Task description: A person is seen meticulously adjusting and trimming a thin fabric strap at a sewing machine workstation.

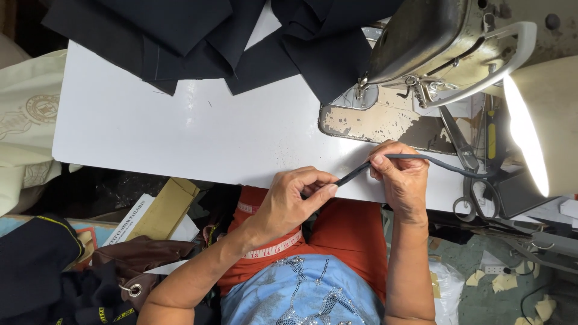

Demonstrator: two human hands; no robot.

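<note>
Nearest the head camera, a pale measuring tape (274, 247) with red numerals lies across the person's red and blue clothing, just below the near edge of the white rectangular table (180, 138). At that edge, 2 hands hold 1 narrow dark fabric strip (421, 159). The left hand (295, 201) pinches the strip's near end between thumb and forefinger, off the table's edge. The right hand (400, 177) presses its fingers together around the strip over the table's near right part. The strip runs right toward metal scissors (466, 174). Black cloth pieces (198, 39) cover the table's far edge. A worn grey sewing machine (445, 48) stands at the table's far right.
</note>
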